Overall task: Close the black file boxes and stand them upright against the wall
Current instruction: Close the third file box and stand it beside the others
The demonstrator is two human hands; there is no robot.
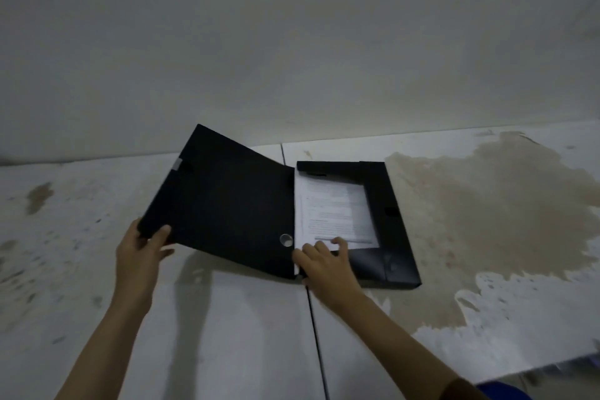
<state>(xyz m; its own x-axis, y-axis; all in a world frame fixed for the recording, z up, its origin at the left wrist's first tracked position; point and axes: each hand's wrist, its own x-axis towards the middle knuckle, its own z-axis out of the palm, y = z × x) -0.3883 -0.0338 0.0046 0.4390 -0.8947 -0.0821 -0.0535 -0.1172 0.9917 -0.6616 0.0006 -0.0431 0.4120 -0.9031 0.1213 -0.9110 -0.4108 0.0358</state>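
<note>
One black file box (394,204) lies flat on a white table (227,334), close to the wall (292,42). Its lid (224,198) is raised at a slant on the left, hinged along the box's left side. White printed papers (334,208) lie inside the tray. My left hand (143,247) grips the lid's near left corner. My right hand (321,263) rests on the near edge of the papers and the box's front, fingers spread and pressing down.
A large brown stain (493,214) covers the table to the right of the box. A dark seam (313,318) between two tabletops runs toward me under the box. The table's right edge (552,364) drops off at the lower right.
</note>
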